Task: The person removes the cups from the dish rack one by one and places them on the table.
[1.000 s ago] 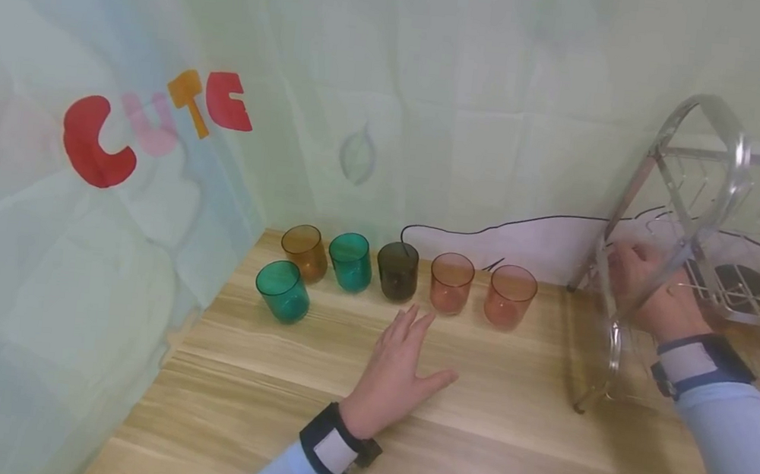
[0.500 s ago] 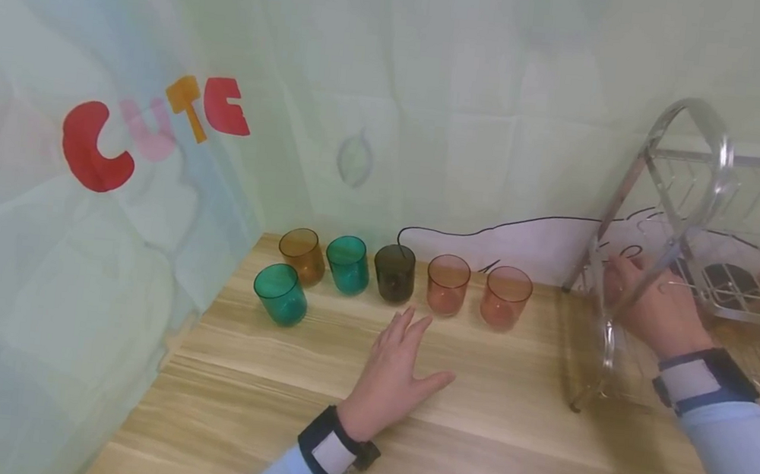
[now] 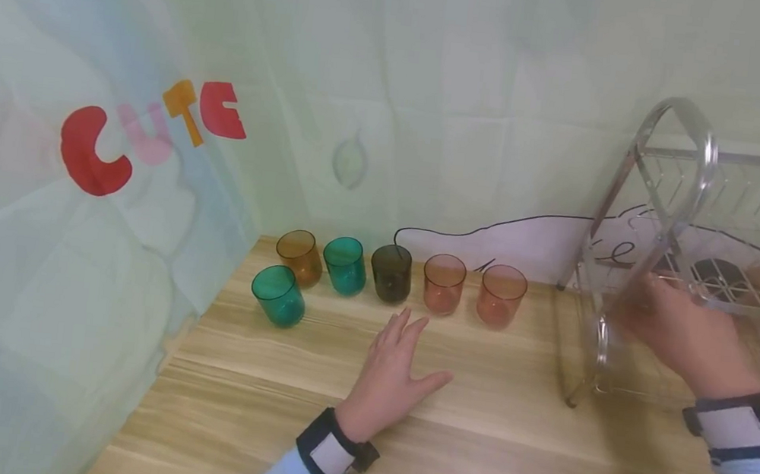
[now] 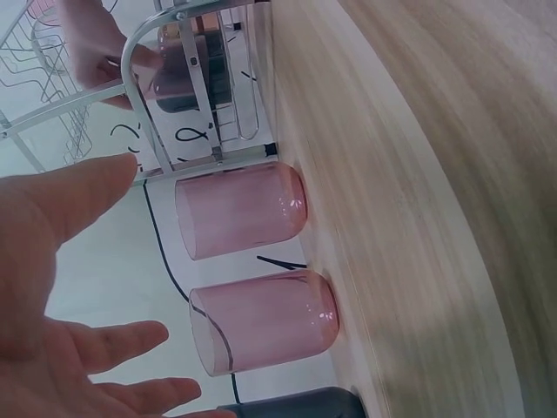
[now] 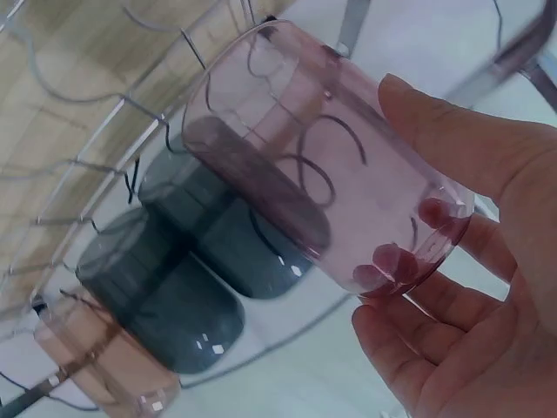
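Note:
In the right wrist view, my right hand (image 3: pixel 693 336) grips a see-through pink glass (image 5: pixel 348 174) near its base, thumb on one side and fingers on the other. Its rim faces the wires of the metal rack (image 3: pixel 681 212), so it is upside down. Two dark glasses (image 5: pixel 165 287) and an amber glass (image 5: pixel 104 348) stand beside it in the rack, also inverted. Over the table, my left hand (image 3: pixel 389 387) is held with fingers spread, holding nothing. Close in front of it are two pink tumblers (image 3: pixel 444 285) and a dark tumbler (image 3: pixel 391 276), all upright.
Left along the back wall stand a teal tumbler (image 3: pixel 345 268) and an amber tumbler (image 3: pixel 300 260), with another teal tumbler (image 3: pixel 280 300) in front. A printed cloth (image 3: pixel 429 158) hangs behind the wooden table (image 3: pixel 470 444). The rack's side frame lies between my two hands.
My right hand has moved right and towards me within the rack, keeping the pink glass. The left hand has stayed almost still; the view has shifted slightly.

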`<state>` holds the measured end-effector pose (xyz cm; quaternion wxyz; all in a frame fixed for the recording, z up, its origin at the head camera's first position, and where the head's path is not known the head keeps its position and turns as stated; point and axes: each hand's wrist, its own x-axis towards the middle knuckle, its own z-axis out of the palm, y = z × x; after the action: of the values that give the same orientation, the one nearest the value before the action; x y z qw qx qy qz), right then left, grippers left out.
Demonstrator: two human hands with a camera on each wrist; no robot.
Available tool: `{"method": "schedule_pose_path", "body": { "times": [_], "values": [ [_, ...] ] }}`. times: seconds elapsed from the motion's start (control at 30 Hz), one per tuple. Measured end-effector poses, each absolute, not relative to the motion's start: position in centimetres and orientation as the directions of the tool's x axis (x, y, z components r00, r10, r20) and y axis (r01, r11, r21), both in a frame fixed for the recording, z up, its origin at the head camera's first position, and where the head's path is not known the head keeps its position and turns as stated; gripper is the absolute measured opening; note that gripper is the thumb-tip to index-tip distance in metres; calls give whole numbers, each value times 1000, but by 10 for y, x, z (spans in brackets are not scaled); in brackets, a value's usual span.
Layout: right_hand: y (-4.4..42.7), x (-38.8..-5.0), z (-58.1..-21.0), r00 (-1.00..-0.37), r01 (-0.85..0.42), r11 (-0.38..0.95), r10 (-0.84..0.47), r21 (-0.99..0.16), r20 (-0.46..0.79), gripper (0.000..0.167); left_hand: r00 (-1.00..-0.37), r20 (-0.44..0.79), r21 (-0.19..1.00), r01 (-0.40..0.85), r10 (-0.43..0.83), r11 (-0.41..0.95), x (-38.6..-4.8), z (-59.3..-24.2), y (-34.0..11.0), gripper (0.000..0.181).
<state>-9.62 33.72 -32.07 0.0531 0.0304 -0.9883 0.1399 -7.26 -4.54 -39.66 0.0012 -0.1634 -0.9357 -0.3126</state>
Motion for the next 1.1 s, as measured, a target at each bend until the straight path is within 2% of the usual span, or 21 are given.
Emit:
{"method": "schedule_pose_path", "body": {
  "times": [0.07,0.2,0.27,0.4,0.47,0.6,0.67,0.8,0.87,0.93,1.03,1.1],
  "values": [
    [338,-88,-319,-982,-100,965,-56,-243,179,51,-947,106,583,306,304,753,-72,-397,-46,84],
    [338,-74,-315,-945,-185,968,-128,-170,300,39,-948,103,581,302,300,756,-71,-395,-46,84],
    [336,-68,-312,-906,-265,960,-218,-87,363,37,-949,102,581,299,297,757,-71,-395,-46,84],
    [329,-52,-302,-814,-346,938,-287,-25,505,42,-950,103,583,299,296,756,-71,-395,-46,83],
    [324,-43,-298,-801,-352,934,-268,-58,535,44,-950,102,585,297,295,755,-72,-395,-46,83],
    [318,-30,-292,-810,-353,933,-268,-67,522,41,-950,100,586,295,294,754,-72,-394,-46,83],
    [316,-25,-290,-838,-330,941,-256,-74,481,42,-950,103,584,297,294,755,-72,-393,-46,83],
    [316,-12,-285,-909,-268,949,-192,-164,371,61,-948,103,582,302,300,755,-72,-393,-45,84],
    [312,-4,-280,-940,-224,951,-154,-213,304,61,-948,103,582,304,302,754,-72,-393,-45,84],
    [305,1,-274,-953,-221,942,-153,-251,263,54,-948,104,587,303,302,751,-72,-392,-45,83],
    [286,5,-264,-974,-194,915,-136,-354,182,32,-948,105,596,303,301,744,-72,-392,-45,84],
    [277,6,-260,-972,-206,902,-144,-380,185,36,-948,98,614,297,303,731,-72,-392,-45,84]
  ]
}}
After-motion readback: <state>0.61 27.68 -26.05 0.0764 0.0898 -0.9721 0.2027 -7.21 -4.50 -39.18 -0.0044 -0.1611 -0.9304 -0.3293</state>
